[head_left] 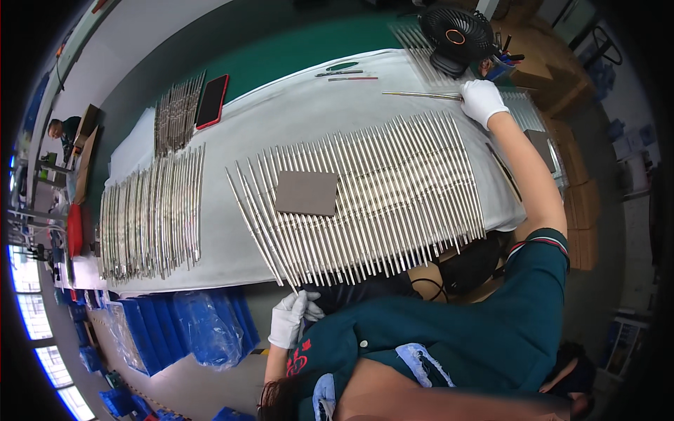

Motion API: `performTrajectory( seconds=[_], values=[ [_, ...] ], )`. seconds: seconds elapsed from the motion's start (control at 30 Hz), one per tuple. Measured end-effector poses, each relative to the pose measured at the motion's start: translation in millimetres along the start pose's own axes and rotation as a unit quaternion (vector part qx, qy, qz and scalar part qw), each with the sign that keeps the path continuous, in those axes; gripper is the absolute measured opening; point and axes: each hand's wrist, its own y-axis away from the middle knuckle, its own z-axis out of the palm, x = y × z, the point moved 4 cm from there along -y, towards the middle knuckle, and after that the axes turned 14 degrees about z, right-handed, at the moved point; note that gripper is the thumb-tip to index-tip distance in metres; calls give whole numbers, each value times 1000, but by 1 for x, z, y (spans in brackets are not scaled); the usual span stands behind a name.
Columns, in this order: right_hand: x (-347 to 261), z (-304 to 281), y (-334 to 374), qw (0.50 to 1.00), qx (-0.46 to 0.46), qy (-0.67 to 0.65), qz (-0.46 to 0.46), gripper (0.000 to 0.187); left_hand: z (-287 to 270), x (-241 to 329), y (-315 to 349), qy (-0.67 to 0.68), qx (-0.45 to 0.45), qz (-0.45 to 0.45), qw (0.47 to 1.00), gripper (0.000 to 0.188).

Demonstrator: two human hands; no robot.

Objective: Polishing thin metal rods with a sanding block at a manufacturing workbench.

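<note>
Both my hands wear white gloves. At the table's near edge, my left hand (294, 319) pinches the near end of one slim metal rod (263, 235) at the left side of a wide row of metal rods (400, 189). A dark grey square block (307, 193) lies flat across that row. My right hand (481, 103) is stretched to the far right, its fingers closed on the end of a thin pen-like stick (421, 95) that points left, just above or on the cloth; its exact kind is too small to make out.
More rods lie in a left bundle (151, 221) and a darker bundle (179, 112), beside a red-edged phone (212, 102). A black fan (456, 38) and a pen cup (498, 68) stand far right. Blue plastic bins (158, 330) stand below the table's near edge.
</note>
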Motion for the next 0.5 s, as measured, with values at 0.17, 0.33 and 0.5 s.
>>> performTrajectory(
  seconds=[0.17,0.33,0.5],
  values=[
    [1,-32,9,996,-48,-74,6,19,-20,10,12,-22,-64,-14,998,36],
    [-9,-75,35,991,55,-120,-15,23,-40,46,16,-83,-85,16,993,32],
    [-44,-157,67,902,283,-277,-172,18,-20,99,-37,-45,97,277,955,59]
  ],
)
